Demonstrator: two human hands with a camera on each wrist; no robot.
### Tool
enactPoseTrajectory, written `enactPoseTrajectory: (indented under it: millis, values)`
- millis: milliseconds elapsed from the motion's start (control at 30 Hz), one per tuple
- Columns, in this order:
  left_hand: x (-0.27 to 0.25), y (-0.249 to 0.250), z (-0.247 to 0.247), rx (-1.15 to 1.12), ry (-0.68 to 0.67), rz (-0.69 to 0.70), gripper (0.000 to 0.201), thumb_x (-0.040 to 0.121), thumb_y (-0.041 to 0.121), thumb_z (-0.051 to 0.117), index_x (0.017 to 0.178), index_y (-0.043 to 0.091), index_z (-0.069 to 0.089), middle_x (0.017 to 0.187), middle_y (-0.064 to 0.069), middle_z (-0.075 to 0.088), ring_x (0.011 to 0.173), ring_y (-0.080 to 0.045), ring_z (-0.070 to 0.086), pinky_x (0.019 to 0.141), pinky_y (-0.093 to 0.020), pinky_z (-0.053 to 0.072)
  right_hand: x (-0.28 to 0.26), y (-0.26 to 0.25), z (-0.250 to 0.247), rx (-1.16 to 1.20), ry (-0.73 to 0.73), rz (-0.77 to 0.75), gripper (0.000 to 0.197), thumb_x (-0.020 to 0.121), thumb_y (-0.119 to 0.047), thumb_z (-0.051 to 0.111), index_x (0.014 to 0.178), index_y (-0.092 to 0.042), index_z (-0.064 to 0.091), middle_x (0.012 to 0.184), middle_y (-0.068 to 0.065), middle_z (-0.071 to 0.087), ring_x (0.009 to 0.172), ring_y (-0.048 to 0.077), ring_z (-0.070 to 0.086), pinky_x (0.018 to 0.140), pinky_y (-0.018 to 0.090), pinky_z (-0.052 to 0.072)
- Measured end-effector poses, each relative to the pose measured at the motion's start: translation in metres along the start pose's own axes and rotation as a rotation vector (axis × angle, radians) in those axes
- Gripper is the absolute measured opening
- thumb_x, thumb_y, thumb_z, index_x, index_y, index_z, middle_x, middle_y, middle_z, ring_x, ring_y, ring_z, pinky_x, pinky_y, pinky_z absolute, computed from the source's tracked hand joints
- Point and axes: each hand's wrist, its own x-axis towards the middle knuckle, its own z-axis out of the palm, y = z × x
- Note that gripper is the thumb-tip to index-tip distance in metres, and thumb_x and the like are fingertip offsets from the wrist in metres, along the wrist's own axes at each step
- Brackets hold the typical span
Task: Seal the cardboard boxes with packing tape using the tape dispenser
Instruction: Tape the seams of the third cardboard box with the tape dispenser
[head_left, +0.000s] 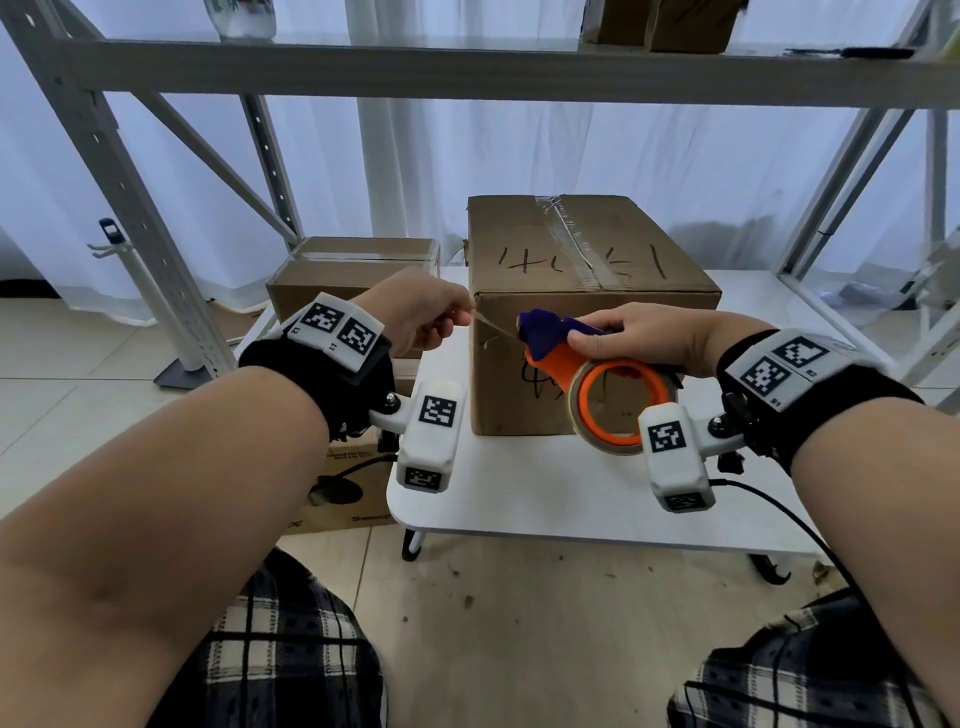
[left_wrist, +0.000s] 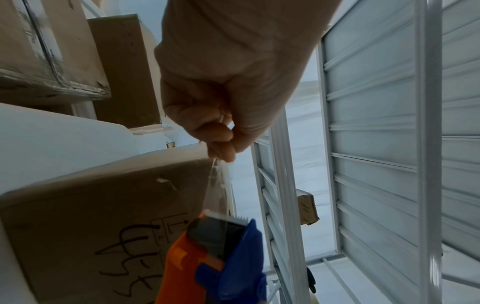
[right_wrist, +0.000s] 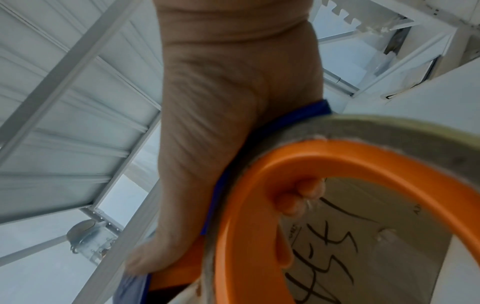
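A large cardboard box (head_left: 582, 291) with black handwriting and a clear tape strip along its top seam stands on a low white table (head_left: 519, 499). In front of it my right hand (head_left: 639, 338) grips an orange and blue tape dispenser (head_left: 582, 374) carrying a clear roll; fingertips (right_wrist: 298, 197) curl inside the orange ring (right_wrist: 259, 205). My left hand (head_left: 431, 317) pinches the free end of the clear tape (head_left: 493, 327), which is stretched between hand and dispenser blade (left_wrist: 233, 220) near the box's front left corner (left_wrist: 182, 164).
A smaller taped box (head_left: 353, 270) sits left of the big one, behind my left hand. Another box (head_left: 665, 23) rests on the white metal shelf (head_left: 467, 73) overhead. Shelf uprights (head_left: 119, 208) stand at both sides. A flat printed box (head_left: 343, 488) lies on the floor.
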Motion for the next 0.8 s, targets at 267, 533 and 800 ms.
enactPoseTrajectory:
  millis: [267, 533, 800]
  values:
    - [0.003, 0.001, 0.000, -0.179, 0.007, 0.043, 0.017, 0.093, 0.013, 0.052, 0.076, 0.012, 0.054, 0.047, 0.005, 0.051, 0.037, -0.003, 0.041, 0.036, -0.012, 0.033, 0.005, -0.005, 0.007, -0.131, 0.045, 0.032, 0.056, 0.078, -0.061, 0.051, 0.108, -0.016, 0.060, 0.084, 0.005, 0.067, 0.074, 0.016, 0.061, 0.071, 0.027, 0.051]
    - [-0.009, 0.016, 0.008, -0.238, -0.080, 0.272, 0.010, 0.093, 0.011, 0.055, 0.085, 0.006, 0.057, 0.059, -0.002, 0.067, 0.042, -0.006, 0.050, 0.040, -0.016, 0.040, 0.013, 0.014, 0.011, -0.098, 0.011, 0.028, 0.063, 0.076, -0.016, 0.079, 0.126, -0.023, 0.041, 0.117, -0.001, 0.058, 0.107, 0.014, 0.057, 0.084, 0.027, 0.050]
    - [-0.005, 0.018, 0.007, -0.262, -0.048, 0.303, 0.010, 0.094, 0.010, 0.054, 0.085, 0.005, 0.057, 0.056, -0.001, 0.068, 0.039, -0.004, 0.052, 0.039, -0.015, 0.040, 0.021, 0.014, 0.018, -0.020, 0.007, -0.016, 0.077, 0.073, -0.002, 0.078, 0.133, -0.027, 0.036, 0.122, -0.001, 0.055, 0.113, 0.012, 0.054, 0.092, 0.031, 0.050]
